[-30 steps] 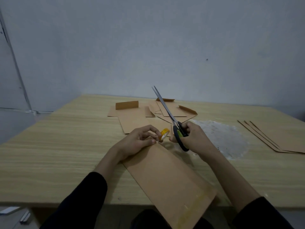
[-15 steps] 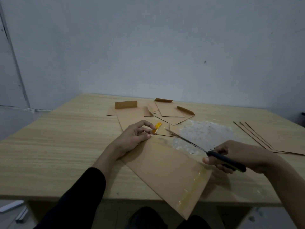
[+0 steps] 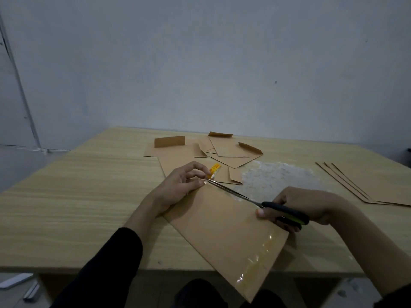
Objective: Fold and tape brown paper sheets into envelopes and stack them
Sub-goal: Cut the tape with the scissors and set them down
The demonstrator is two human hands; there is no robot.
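closest to you, at 6 o'clock, a flat brown paper envelope lies slantwise on the bench, its near corner hanging over the front edge. a glossy strip of clear tape runs along its short near end, wrinkled and catching the light.

at 4 o'clock your right hand is curled round the black-and-green plastic handles of the scissors. the thin metal blades lie low over the envelope's far edge and point toward 10 o'clock, with the tips touching your left fingers.

your left hand rests its heel on the envelope's far corner and pinches a small yellow tape roll at its fingertips.

beyond the blades, at 1 o'clock, the pale wood-grain bench carries a rough whitish patch. at 2 o'clock flat brown sheets lie fanned, their long edges stepped. farthest, at 12 o'clock, a loose pile of folded envelopes overlaps, several with short flaps standing up.
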